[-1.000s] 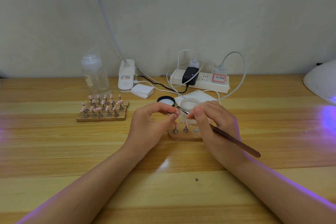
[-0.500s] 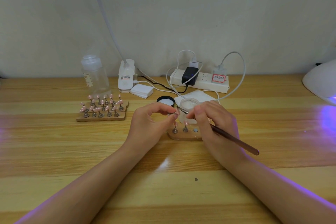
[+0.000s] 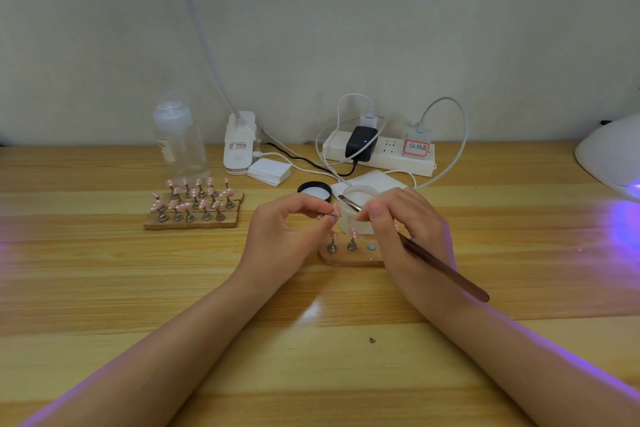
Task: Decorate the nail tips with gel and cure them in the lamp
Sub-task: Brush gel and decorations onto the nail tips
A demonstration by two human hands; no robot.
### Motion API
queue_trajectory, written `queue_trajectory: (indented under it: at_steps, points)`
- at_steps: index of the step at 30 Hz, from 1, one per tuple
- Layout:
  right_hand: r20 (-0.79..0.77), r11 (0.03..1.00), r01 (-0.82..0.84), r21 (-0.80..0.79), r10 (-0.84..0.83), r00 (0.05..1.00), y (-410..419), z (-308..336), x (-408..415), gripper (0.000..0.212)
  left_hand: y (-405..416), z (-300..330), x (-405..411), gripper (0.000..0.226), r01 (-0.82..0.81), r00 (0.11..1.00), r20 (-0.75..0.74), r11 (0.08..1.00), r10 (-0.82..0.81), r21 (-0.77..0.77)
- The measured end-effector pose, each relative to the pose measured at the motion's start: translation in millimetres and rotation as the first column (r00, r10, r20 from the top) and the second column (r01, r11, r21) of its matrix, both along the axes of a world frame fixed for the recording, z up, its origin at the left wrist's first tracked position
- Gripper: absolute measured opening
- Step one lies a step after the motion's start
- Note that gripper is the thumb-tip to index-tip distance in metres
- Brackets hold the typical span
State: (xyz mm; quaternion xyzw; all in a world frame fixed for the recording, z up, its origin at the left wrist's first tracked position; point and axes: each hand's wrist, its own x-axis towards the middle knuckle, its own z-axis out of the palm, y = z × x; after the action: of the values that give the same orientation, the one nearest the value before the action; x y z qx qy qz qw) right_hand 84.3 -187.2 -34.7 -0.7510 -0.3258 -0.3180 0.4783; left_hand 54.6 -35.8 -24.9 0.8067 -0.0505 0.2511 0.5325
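At the centre of the frame the two hands sit close together over the wooden table (image 3: 104,288). The left hand (image 3: 287,236) pinches a small metal-stemmed nail tip (image 3: 333,213) between thumb and forefinger, the pink tip pointing right toward the other hand. The right hand (image 3: 408,236) grips a brush (image 3: 446,270) in curled fingers like a pen; its long axis runs on a diagonal, the dark brown handle trailing to the lower right and the metal end pointing up and left, over the open clear jar (image 3: 356,215) that stands just behind the hands. Whether the brush end touches the held tip is too small to tell. Just below the hands lies a small wooden stand (image 3: 346,258) with two pink tips standing upright on it. The jar's black lid (image 3: 314,191) lies just left of the jar, inner side up. To the left of the frame, well apart, a larger wooden stand (image 3: 194,218) carries rows of pink tips. Behind it stands a clear bottle (image 3: 178,142), and beside that the white base of a desk lamp (image 3: 239,146). A white power strip (image 3: 384,154) with plugs and cables lies along the wall, upper centre. At the right edge a white curing lamp (image 3: 613,156) throws violet light onto the table.
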Motion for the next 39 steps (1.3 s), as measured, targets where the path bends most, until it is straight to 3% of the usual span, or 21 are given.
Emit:
queue_trajectory:
  at_steps: [13, 19, 29, 39]
  points:
    - [0.028, 0.999, -0.040, 0.022, 0.039, 0.999, -3.8, -1.3, -2.9, 0.045, 0.9, -1.7, 1.0, 0.015, -0.011, 1.000, -0.005, 1.000, 0.011, -0.012]
    - [-0.007, 1.000, -0.022, 0.005, 0.022, 1.000, 0.2, -0.5, -0.7, 0.035, 0.8, -1.3, 0.7, 0.018, 0.004, 1.000, -0.003, 1.000, -0.004, -0.013]
    - [0.039, 0.999, -0.028, 0.018, 0.027, 0.999, -3.6, -1.3, -2.8, 0.044, 0.1, -1.7, 1.7, 0.017, -0.010, 1.000, 0.003, 1.000, 0.010, -0.007]
    - [0.025, 1.000, 0.000, -0.014, 0.000, 1.000, 1.3, -1.0, -0.4, 0.036, -0.1, -0.4, 0.4, 0.018, 0.002, 1.000, 0.009, 1.000, -0.002, -0.003]
